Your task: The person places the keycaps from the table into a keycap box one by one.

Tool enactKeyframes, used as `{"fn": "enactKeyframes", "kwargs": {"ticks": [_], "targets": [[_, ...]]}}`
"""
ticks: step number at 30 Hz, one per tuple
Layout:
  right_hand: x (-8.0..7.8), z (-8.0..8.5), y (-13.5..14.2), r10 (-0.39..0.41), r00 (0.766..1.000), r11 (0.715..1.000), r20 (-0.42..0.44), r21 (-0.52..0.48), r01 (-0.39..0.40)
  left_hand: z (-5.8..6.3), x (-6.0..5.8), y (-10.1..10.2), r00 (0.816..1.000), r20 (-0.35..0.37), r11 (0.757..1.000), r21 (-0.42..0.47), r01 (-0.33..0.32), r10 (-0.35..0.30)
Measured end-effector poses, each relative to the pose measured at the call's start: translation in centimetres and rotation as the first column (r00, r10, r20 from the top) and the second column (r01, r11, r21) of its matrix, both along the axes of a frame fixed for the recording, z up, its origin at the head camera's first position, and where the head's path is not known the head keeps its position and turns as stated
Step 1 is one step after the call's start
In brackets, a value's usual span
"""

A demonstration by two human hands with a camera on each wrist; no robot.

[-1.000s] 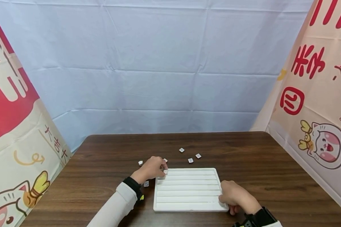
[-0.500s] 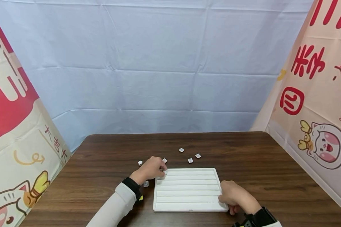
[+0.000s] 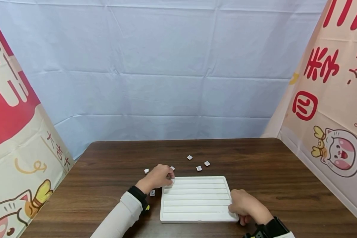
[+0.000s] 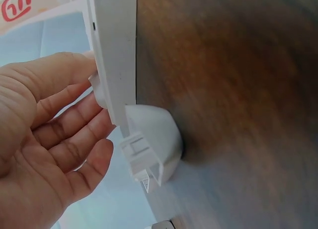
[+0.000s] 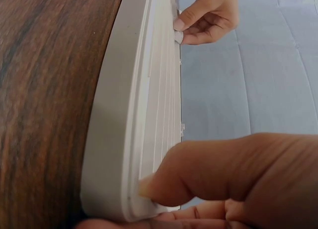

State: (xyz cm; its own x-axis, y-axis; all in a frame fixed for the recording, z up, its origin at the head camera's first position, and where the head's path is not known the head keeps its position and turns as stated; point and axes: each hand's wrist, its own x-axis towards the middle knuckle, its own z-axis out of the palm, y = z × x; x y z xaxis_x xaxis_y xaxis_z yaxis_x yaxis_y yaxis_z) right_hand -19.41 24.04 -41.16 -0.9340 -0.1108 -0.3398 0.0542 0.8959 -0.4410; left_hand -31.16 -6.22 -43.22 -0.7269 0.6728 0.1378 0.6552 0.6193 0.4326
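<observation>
A white ridged board (image 3: 196, 199) with several horizontal ledges lies on the brown table. At its far left corner my left hand (image 3: 157, 176) pinches a small white tile (image 5: 178, 37) between thumb and fingers, right at the board's face. My right hand (image 3: 246, 204) grips the near right corner, thumb (image 5: 154, 189) on the front and other fingers curled beneath the edge. In the left wrist view, a white block (image 4: 156, 139) with a hollow side stands close to the board's edge; the held tile is partly hidden by the thumb.
Beyond the board lie several small white printed tiles, one of them a far tile (image 3: 189, 157). Another tile (image 3: 152, 192) is left of the board, below the left wrist. Cloth backdrops (image 3: 166, 82) rise behind the table and along both sides.
Almost nothing differs: both hands keep their places on the board, and the left fingers shift only slightly around the tile at the corner.
</observation>
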Motion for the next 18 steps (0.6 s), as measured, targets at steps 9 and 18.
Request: {"fn": "enactKeyframes", "kwargs": {"ticks": [9,18], "targets": [[-0.05,0.09,0.07,0.0,1.0,1.0,0.009,0.006,-0.001,-0.17,-0.22,-0.13,0.999,-0.005,0.999,0.015,0.032,-0.032],[-0.06,0.17,-0.02,-0.003,1.0,1.0,0.006,0.007,0.003,-0.23,-0.24,-0.16,0.999,0.013,0.999,0.025,0.032,-0.032]]}}
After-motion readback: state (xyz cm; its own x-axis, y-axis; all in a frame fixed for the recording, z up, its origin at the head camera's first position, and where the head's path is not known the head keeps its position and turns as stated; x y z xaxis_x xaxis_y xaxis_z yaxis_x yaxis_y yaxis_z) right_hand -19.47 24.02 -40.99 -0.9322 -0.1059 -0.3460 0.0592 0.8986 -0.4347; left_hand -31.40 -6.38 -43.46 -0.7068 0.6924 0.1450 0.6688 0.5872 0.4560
